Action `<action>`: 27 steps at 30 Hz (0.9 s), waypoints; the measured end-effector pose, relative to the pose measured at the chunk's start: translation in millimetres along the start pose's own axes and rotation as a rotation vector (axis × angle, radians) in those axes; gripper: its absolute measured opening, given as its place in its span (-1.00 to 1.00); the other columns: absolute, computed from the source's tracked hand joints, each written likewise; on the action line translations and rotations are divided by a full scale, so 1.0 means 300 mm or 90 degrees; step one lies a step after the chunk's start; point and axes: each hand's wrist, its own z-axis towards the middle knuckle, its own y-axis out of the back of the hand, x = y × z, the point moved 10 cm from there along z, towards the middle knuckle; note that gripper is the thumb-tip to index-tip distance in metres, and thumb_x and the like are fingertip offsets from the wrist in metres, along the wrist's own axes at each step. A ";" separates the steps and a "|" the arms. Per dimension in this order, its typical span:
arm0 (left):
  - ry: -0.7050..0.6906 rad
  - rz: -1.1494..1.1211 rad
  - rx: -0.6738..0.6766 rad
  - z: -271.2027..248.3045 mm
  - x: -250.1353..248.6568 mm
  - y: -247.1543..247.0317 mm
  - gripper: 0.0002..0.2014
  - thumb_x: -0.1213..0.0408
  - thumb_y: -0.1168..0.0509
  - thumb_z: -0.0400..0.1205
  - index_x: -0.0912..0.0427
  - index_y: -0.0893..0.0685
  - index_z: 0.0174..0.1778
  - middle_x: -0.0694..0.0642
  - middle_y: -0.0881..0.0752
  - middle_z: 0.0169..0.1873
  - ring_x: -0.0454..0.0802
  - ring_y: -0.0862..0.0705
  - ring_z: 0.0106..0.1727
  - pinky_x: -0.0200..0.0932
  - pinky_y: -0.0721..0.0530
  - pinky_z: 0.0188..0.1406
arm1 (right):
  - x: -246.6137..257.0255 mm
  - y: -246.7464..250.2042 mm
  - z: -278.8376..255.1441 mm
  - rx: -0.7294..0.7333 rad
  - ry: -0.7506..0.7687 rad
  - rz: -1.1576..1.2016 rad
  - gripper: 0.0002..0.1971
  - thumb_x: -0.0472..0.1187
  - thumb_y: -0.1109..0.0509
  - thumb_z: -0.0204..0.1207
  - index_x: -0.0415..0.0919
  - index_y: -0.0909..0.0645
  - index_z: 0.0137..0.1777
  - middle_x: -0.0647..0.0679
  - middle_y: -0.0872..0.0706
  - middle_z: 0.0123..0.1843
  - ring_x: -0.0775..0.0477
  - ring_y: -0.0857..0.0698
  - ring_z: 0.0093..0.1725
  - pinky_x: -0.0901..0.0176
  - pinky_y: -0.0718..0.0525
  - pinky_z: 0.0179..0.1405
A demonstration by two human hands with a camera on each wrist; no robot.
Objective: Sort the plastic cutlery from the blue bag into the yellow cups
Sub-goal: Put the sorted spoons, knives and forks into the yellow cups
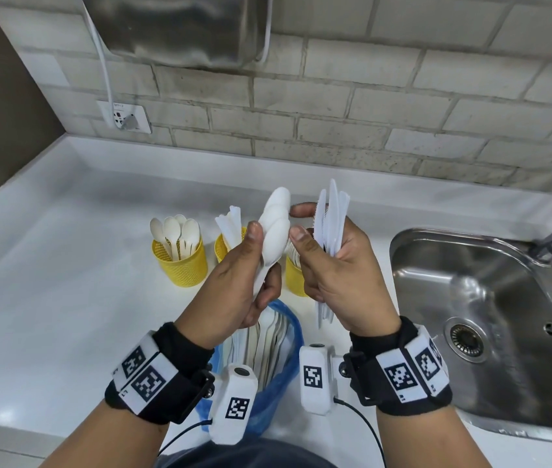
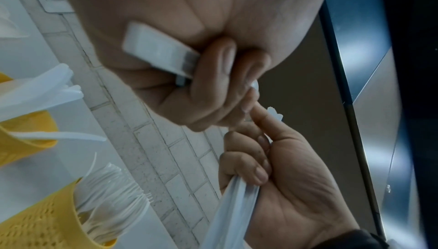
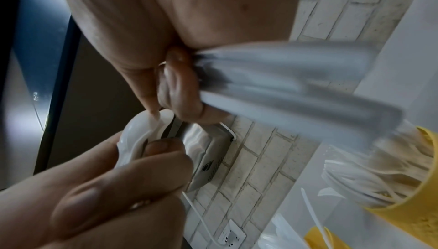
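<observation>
My left hand (image 1: 250, 275) grips a stack of white plastic spoons (image 1: 274, 228) by the handles, bowls up; the handle ends (image 2: 161, 50) show in its palm. My right hand (image 1: 328, 265) holds a bunch of white plastic knives (image 1: 330, 217), and its fingertip and thumb touch the spoon bowls (image 3: 142, 133). The knife handles (image 3: 296, 84) are blurred in the right wrist view. The blue bag (image 1: 278, 376) sits open below both hands with more cutlery inside. Three yellow cups stand behind: the left cup (image 1: 181, 261) with spoons, the middle cup (image 1: 225, 246) with knives, the right cup (image 1: 294, 278) with forks (image 2: 111, 197).
A steel sink (image 1: 490, 309) with a tap lies to the right. A wall socket (image 1: 125, 118) with a white cable and a steel wall appliance (image 1: 180, 28) hang on the brick wall. The white counter (image 1: 65, 265) spreads to the left.
</observation>
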 end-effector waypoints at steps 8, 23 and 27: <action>0.013 0.026 0.031 0.005 0.022 -0.003 -0.08 -0.48 0.17 0.65 0.46 -0.56 -0.11 0.11 -0.44 -0.62 -0.02 -0.28 -0.73 -0.21 -0.31 -0.58 | 0.012 -0.021 -0.008 0.029 0.018 -0.011 -0.67 -0.03 -0.44 0.60 -0.36 -0.63 0.00 0.12 -0.46 -0.56 0.09 -0.36 -0.64 0.30 -0.35 -0.59; -0.215 0.317 -0.055 -0.018 -0.067 0.010 -0.80 0.02 -0.13 0.83 -0.18 -0.47 -0.13 0.15 -0.59 -0.58 -0.01 -0.59 -0.68 -0.02 -0.62 -0.59 | 0.039 0.007 -0.011 -0.058 0.076 -0.078 -0.69 -0.07 -0.37 0.75 0.08 -0.56 -0.28 0.25 -0.52 -0.54 0.24 -0.48 -0.55 0.34 -0.43 -0.45; -0.212 0.351 -0.062 -0.016 -0.072 0.016 -0.73 -0.04 -0.09 0.81 0.05 -0.58 0.06 0.14 -0.61 -0.59 -0.03 -0.65 -0.63 0.04 -0.65 -0.57 | 0.067 -0.008 -0.026 -0.059 0.119 -0.162 -0.78 -0.16 -0.46 0.70 -0.01 -0.63 -0.22 0.21 -0.65 -0.44 0.20 -0.62 -0.43 0.34 -0.56 -0.35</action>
